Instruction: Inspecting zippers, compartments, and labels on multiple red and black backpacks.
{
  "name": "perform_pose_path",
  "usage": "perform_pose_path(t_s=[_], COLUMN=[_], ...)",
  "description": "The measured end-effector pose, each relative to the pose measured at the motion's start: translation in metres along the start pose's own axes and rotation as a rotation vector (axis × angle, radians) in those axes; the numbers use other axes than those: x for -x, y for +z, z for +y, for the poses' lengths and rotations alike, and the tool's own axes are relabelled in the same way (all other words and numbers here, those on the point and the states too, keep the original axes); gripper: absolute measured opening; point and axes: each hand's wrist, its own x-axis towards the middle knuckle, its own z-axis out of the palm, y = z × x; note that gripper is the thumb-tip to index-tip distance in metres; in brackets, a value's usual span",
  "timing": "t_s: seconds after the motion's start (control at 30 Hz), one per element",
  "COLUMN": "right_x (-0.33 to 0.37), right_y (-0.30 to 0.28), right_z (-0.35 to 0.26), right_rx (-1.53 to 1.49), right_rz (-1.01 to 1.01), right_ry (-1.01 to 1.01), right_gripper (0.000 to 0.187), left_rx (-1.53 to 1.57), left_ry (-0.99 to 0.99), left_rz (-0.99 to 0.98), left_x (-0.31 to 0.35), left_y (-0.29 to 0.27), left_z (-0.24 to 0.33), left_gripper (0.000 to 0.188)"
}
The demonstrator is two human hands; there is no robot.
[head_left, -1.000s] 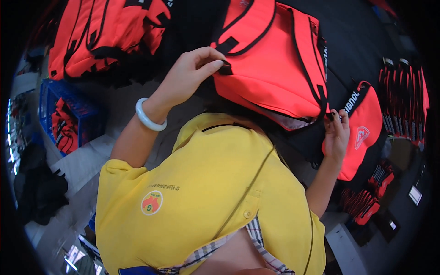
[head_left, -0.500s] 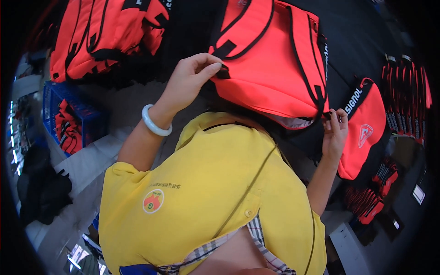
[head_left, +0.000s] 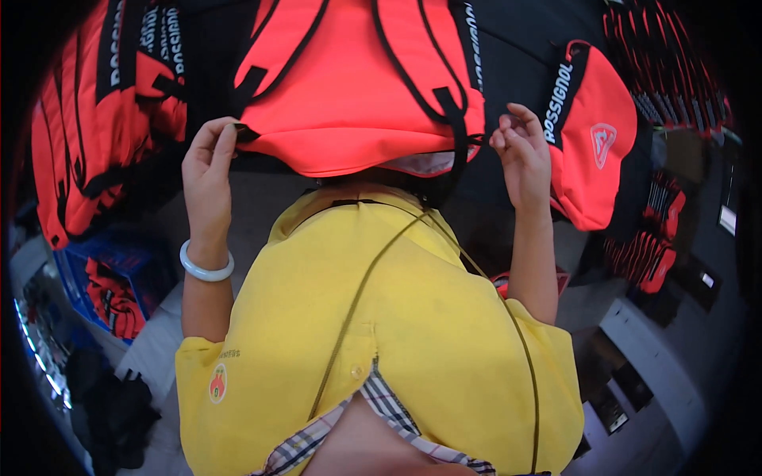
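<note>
A red-orange backpack (head_left: 341, 119) with black-edged shoulder straps lies in front of me, straps up and its bottom edge toward me. Between thumb and fingers of my left hand (head_left: 210, 159) is a small black tab (head_left: 247, 133) at the bag's lower left corner. My right hand (head_left: 524, 155) hovers just off the lower right corner, fingers loosely bent and apart, with nothing visible in them. From that corner a black strap (head_left: 459, 159) hangs down. Pale lining (head_left: 425, 163) shows at the bottom edge. Right of my right hand lies a separate red-orange bag piece (head_left: 599, 151) with a black band.
More red-orange backpacks (head_left: 103, 127) are piled at the left. Below them stands a blue crate (head_left: 75, 274) with red and black pieces inside. Stacks of red-and-black parts (head_left: 667, 63) lie at the far right, with smaller bundles (head_left: 647, 254) nearer me.
My right hand has let go of the bag's lower right corner and moved slightly away. My left hand still pinches the left tab. The whole view has swung, shifting the bag leftward in the picture.
</note>
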Motion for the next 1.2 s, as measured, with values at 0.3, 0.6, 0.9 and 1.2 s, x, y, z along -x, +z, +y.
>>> perform_pose_path(t_s=[0.3, 0.6, 0.9, 1.2], right_x=[0.013, -0.024, -0.031, -0.014], right_y=[-0.007, 0.007, 0.01, -0.024], right_z=[0.007, 0.022, 0.024, 0.075], right_rx=[0.892, 0.672, 0.57, 0.88], right_rz=[-0.066, -0.056, 0.018, -0.179], right_ry=[-0.252, -0.55, -0.586, -0.439], right_gripper=[0.035, 0.03, 0.023, 0.014], left_rx=[0.255, 0.349, 0.387, -0.001], left_ry=[-0.126, -0.122, -0.055, -0.092], left_rz=[0.022, -0.041, -0.018, 0.17], left_x=[-0.022, -0.054, -0.045, 0.008], left_y=[-0.01, -0.024, -0.023, 0.013], left_z=[0.01, 0.048, 0.027, -0.098], left_gripper=[0.018, 0.019, 0.024, 0.033])
